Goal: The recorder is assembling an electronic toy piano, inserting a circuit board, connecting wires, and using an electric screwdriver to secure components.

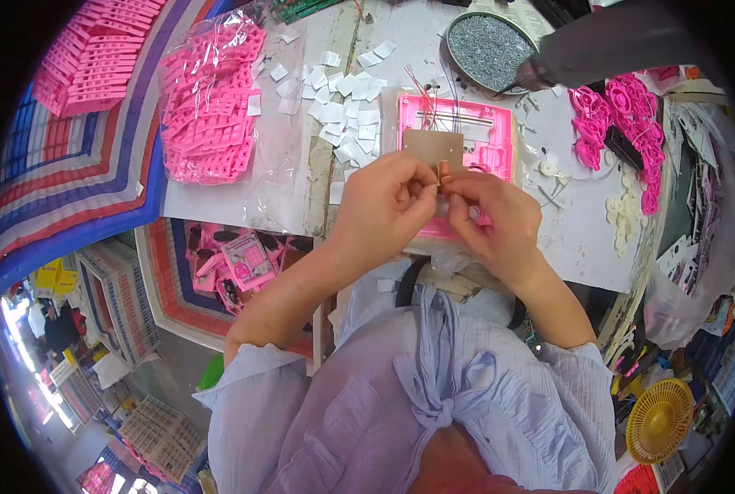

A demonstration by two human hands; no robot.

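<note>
My left hand [386,200] and my right hand [499,216] meet over a pink plastic housing [506,132], fingertips closed in pinches. Between them is a small copper-coloured metal piece [444,168]; its exact kind is too small to tell. Both pinches appear to touch it, though the fingers partly cover it. Just beyond the fingertips, a brown circuit board [423,143] lies over the housing. Thin red, white and dark wires [441,111] rise behind the board. The near part of the housing is hidden under my hands.
A round tray of grey screws [489,51] stands beyond, under a dark power screwdriver [581,51]. White paper squares [347,115] lie scattered to the left, beside a clear bag of pink parts [211,111]. Pink round parts [631,111] sit at the right, above pale discs [623,210].
</note>
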